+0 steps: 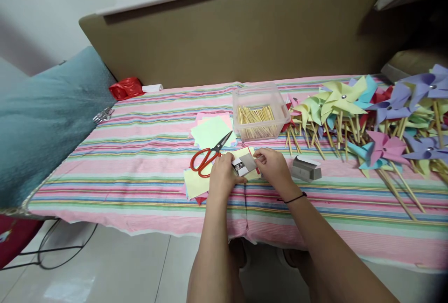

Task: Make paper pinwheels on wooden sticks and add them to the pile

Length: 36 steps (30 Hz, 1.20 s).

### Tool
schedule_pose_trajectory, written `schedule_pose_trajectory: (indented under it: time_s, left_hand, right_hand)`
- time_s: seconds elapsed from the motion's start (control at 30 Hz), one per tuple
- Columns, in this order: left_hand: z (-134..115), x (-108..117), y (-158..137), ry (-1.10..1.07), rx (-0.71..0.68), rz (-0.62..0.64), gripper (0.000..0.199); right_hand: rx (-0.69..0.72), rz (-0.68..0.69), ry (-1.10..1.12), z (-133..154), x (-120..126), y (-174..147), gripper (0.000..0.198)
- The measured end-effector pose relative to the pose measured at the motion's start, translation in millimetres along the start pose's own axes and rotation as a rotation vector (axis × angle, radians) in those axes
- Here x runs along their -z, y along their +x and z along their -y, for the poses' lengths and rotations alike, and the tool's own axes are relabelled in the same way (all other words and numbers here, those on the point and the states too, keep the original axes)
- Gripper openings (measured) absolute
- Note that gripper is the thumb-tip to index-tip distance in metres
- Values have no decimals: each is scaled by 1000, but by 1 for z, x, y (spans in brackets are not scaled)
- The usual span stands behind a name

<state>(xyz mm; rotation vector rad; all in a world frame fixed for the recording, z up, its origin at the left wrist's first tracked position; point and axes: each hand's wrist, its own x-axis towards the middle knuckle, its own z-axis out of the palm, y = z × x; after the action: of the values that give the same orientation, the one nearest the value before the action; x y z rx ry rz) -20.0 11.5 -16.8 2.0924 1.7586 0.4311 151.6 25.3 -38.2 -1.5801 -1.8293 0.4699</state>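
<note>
Both hands are at a small grey-and-white box (249, 162) above the paper, with shiny metal pieces showing in it. My left hand (223, 172) is closed around its left side. With fingers pinched, my right hand (273, 165) grips the box's right end. Red-handled scissors (206, 159) lie just left of my left hand, blades toward the upper right. Beneath are cut yellow paper pieces (196, 182), partly hidden by my hands. A stack of coloured paper squares (213, 130), pale green on top, lies behind the scissors. To the right stands a grey box (305, 172) with a raised white flap.
A clear plastic tub (261, 130) of short wooden sticks stands behind my hands. Many paper pinwheels (341, 98) on sticks crowd the right side. A red plastic bag (126, 88) lies at the back left on the striped cloth (140, 168), near shiny packaging (103, 115).
</note>
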Motion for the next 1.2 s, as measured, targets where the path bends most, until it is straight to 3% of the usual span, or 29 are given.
schedule_pose_trajectory:
  time_s: [0.43,0.6,0.8,0.97,1.2]
  left_hand:
    - [2,-4,1,30,6,-4,59]
    - [2,4,-2,-109,-17,9,60]
    - [7,10,-4,-351,12,-89,20]
    - [2,11,-2,-297,43,-119,24]
    - [-3,13,0,-300,68,-100,17]
  right_hand:
    - [56,65,-127,-4,-8,-4,20]
    - [88,62,-146,2,-5,-5,19]
    - [183,70,-99,11,0,-7,21]
    - [336,190,10,14,3,-7,25]
    - [341,236,63,16,4,-9,30]
